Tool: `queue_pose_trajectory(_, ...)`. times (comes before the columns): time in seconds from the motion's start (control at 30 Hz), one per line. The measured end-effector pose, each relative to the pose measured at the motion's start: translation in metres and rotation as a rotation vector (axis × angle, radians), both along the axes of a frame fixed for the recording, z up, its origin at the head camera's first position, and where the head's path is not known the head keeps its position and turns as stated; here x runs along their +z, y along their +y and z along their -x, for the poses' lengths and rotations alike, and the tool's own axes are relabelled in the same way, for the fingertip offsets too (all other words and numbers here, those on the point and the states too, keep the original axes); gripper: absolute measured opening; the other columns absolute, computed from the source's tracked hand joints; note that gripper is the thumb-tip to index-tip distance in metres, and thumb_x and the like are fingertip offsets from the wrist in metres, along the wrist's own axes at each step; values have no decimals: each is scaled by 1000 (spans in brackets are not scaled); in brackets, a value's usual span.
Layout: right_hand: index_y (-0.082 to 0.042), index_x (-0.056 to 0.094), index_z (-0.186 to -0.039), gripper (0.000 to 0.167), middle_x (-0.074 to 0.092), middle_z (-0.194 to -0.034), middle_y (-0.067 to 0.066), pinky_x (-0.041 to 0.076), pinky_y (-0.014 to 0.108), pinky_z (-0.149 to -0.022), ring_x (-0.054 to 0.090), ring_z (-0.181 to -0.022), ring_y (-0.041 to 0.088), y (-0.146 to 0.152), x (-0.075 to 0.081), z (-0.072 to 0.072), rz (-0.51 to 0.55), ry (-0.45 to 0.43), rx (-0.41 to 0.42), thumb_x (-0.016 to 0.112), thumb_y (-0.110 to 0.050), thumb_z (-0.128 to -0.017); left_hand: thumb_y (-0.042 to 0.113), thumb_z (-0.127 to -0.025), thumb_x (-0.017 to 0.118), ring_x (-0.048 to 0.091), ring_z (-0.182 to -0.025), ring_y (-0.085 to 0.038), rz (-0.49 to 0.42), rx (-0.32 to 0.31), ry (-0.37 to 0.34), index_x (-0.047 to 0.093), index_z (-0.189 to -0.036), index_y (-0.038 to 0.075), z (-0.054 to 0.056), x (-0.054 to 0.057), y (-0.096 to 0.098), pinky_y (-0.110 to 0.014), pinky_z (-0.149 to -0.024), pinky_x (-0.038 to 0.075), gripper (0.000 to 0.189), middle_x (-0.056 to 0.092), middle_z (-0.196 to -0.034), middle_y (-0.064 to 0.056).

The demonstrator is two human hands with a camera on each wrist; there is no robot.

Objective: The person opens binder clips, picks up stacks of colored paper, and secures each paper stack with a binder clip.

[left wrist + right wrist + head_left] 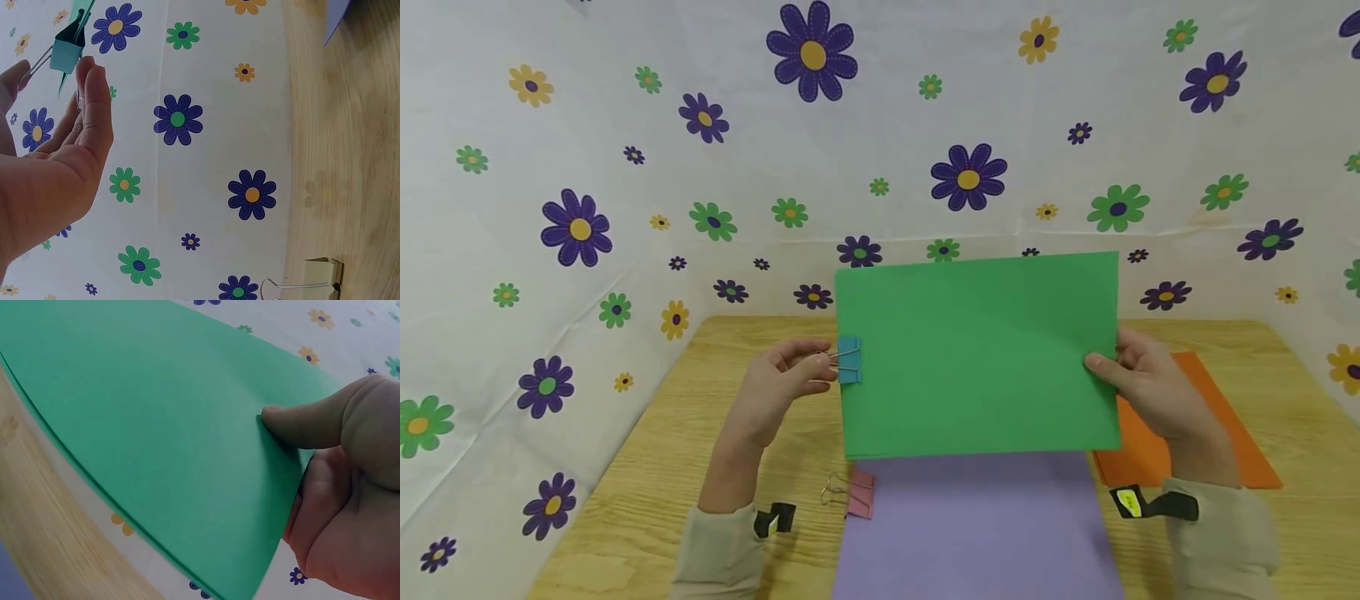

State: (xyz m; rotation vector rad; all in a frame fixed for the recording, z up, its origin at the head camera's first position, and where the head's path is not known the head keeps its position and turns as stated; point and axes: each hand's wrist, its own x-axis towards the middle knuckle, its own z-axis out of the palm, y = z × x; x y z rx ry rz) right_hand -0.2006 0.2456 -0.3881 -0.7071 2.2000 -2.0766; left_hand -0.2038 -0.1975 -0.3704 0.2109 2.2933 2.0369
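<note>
A small stack of green paper [977, 358] is held up above the table, tilted toward me. A blue binder clip [850, 372] sits on its left edge. My left hand [781, 385] pinches the clip's wire handles; in the left wrist view the handles spread from the clip [67, 55] toward the thumb and fingers. My right hand [1157, 387] grips the stack's right edge, thumb on the front face and the other fingers behind. The right wrist view shows the paper [162, 425] bending slightly under that thumb [306, 425].
Purple paper [977, 533] lies below the green stack, with a pink binder clip [861, 494] at its left edge. Orange paper [1217, 417] lies on the wooden table [655, 475] at right. The left wrist view shows a cream binder clip [320, 280]. Flowered cloth [880, 117] stands behind.
</note>
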Motion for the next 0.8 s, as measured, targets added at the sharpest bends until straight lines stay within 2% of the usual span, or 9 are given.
queue_pose_trajectory(0.1, 14, 32, -146, 48, 71, -108, -8, 60, 31, -71, 72, -89, 12, -3, 2, 0, -101, -6, -60, 48, -3, -103, 17, -98, 63, 67, -94, -16, -5, 14, 1, 53, -130, -9, 0, 0, -1, -32, -86, 57, 42, 67, -108, -5)
queue_pose_trajectory(0.13, 15, 32, -145, 49, 71, -108, -5, 60, 31, -72, 72, -89, 12, -4, 3, 0, -133, -10, -76, 49, -3, -103, 17, -98, 63, 66, -95, -16, -4, 20, -1, 53, -130, -8, 0, 0, -1, -31, -86, 57, 42, 66, -108, -5)
queue_pose_trajectory(0.3, 17, 38, -140, 44, 69, -108, 23, 60, 32, -72, 72, -85, 10, -6, 5, -1, -267, -59, -151, 50, -6, -104, 16, -97, 64, 64, -95, -17, -3, 45, -17, 53, -129, -5, 0, 0, 0, -30, -86, 57, 39, 64, -107, -5)
queue_pose_trajectory(0.37, 18, 41, -137, 42, 67, -108, 30, 60, 32, -72, 71, -83, 10, -8, 5, -2, -301, -73, -173, 50, -6, -104, 14, -97, 64, 65, -95, -17, -6, 52, -19, 52, -129, -5, -1, 0, -1, -30, -86, 57, 39, 63, -106, -5)
queue_pose_trajectory(0.57, 18, 44, -135, 41, 68, -107, 30, 60, 32, -71, 71, -82, 9, -11, 5, -1, -321, -96, -196, 50, -8, -104, 15, -96, 65, 66, -94, -18, -17, 58, -16, 52, -128, -5, 0, -1, -3, -31, -88, 56, 40, 61, -106, -8)
queue_pose_trajectory(0.8, 16, 38, -142, 47, 65, -117, 32, 60, 32, -73, 70, -84, 6, -10, 5, 1, -322, -133, -223, 48, -11, -105, 16, -95, 67, 66, -93, -19, -24, 62, 6, 55, -125, -5, 9, -7, 0, -33, -89, 56, 38, 61, -109, -11)
